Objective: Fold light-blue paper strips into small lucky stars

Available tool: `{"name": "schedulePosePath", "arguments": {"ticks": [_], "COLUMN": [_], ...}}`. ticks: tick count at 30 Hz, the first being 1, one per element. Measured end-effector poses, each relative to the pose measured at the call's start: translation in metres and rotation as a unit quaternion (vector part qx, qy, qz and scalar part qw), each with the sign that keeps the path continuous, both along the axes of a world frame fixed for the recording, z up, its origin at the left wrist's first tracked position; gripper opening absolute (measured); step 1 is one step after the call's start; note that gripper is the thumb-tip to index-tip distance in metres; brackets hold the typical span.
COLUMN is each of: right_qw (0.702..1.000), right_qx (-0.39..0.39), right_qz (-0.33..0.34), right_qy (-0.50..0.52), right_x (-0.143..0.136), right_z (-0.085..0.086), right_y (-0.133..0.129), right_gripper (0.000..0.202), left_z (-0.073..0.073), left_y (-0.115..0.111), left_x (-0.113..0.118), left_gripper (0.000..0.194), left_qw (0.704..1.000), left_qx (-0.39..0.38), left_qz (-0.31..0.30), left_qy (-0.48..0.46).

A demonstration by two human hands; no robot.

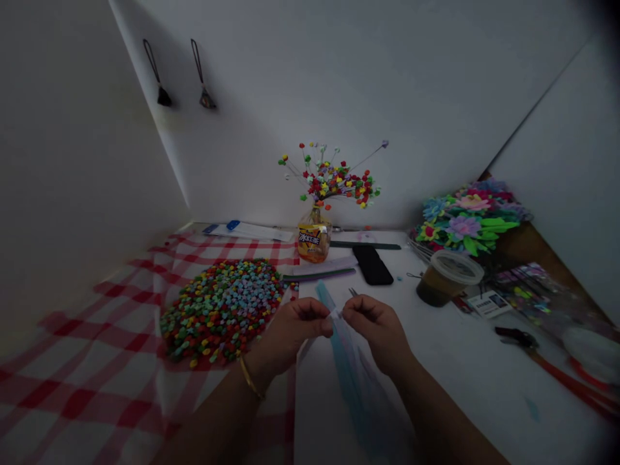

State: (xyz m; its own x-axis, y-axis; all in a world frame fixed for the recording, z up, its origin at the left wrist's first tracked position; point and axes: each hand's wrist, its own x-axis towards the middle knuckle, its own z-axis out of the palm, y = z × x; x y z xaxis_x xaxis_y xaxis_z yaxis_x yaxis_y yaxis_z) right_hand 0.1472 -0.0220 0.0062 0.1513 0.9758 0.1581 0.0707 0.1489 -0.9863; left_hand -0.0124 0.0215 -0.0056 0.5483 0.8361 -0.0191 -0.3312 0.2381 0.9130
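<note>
Above the white tabletop, my left hand (303, 321) is closed in a pinch on a narrow pale paper strip (335, 313). From the other side my right hand (372, 323) pinches the same strip, the fingertips of both hands a small gap apart. A pointed metal tool tip (353, 292) shows just beyond my right hand; the rest of it is hidden. Under my hands lies a bundle of light blue and lilac paper strips (346, 361), running toward me.
Left, a heap of small coloured folded stars (227, 303) covers a red checked cloth (106, 336). Behind are a bottle (314, 242) with star stems and a black phone (372, 265). Right are a lidded cup (443, 281), fuzzy flowers (465, 223) and an orange-handled tool (557, 368).
</note>
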Motion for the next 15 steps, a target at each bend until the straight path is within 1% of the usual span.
{"name": "schedulePosePath", "arguments": {"ticks": [2, 5, 11, 15], "right_qw": [0.999, 0.998, 0.997, 0.998], "right_qx": [-0.006, -0.012, -0.025, -0.027], "right_qz": [-0.014, -0.013, 0.0, 0.003], "right_qy": [0.036, 0.06, 0.073, 0.062], "right_x": [0.0014, 0.0021, 0.0002, -0.0005], "right_z": [-0.0002, 0.0014, 0.0031, 0.0011], "right_y": [0.0013, 0.0017, 0.0009, 0.0009], "right_gripper": [0.015, 0.014, 0.009, 0.01], "left_z": [0.0018, 0.0037, 0.0038, 0.0035], "left_y": [-0.0004, -0.0015, -0.0023, -0.0011], "left_x": [-0.0001, 0.0, -0.0002, -0.0013], "left_gripper": [0.021, 0.018, 0.015, 0.017], "left_qw": [1.0, 1.0, 0.999, 0.997], "left_qx": [0.002, 0.011, 0.01, 0.015], "left_qz": [0.0, -0.005, -0.027, -0.064], "left_qy": [0.0, -0.001, -0.029, -0.027]}}
